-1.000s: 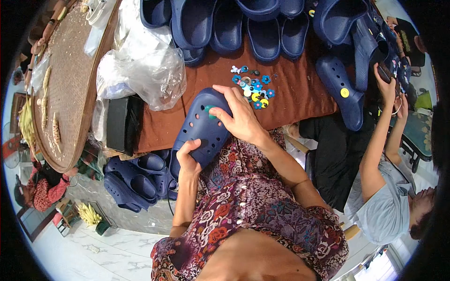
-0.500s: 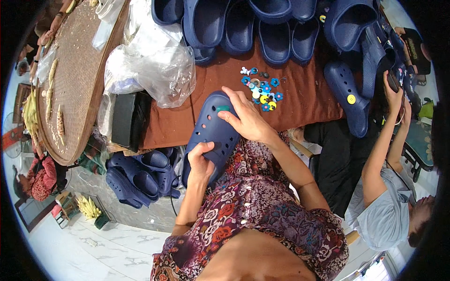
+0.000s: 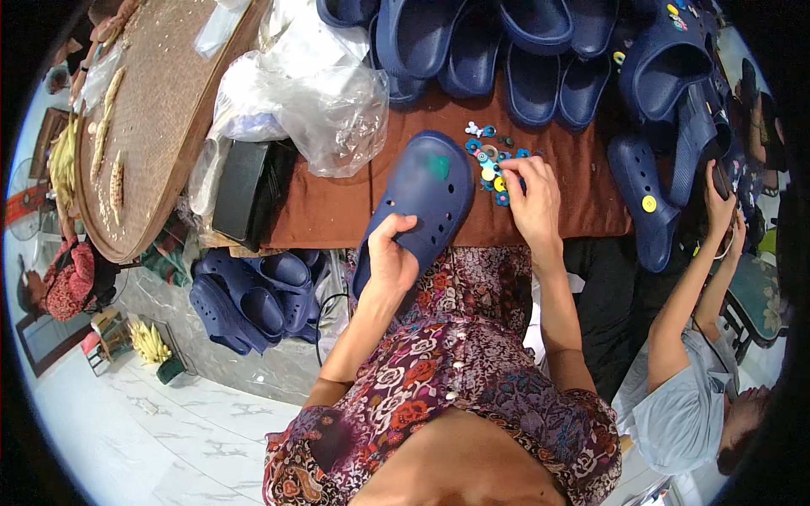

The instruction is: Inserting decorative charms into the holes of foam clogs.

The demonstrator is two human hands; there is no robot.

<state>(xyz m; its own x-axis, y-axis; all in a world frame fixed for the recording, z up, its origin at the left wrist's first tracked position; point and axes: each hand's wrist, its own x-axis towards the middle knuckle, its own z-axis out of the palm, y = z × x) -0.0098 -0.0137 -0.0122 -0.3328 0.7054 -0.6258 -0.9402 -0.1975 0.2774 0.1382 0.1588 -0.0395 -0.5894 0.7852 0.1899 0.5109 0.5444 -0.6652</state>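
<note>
My left hand [image 3: 391, 255] grips a navy clog [image 3: 422, 198] by its heel end, toe pointing away over the brown cloth [image 3: 337, 207]. A green charm sits on the clog's toe. My right hand [image 3: 531, 198] rests on the cloth to the right of the clog, fingertips on a small pile of colourful shoe charms [image 3: 492, 160]. Whether it pinches a charm I cannot tell.
Several navy clogs [image 3: 506, 51] line the far edge of the cloth. A clear plastic bag [image 3: 312, 93] and a black box [image 3: 245, 190] lie at left, beside a round woven tray [image 3: 152, 110]. More clogs [image 3: 253, 291] sit below. Another person [image 3: 692, 371] sits at right.
My right hand left the top of the clog and moved right onto the charm pile. The left hand still holds the clog, which has tilted a little.
</note>
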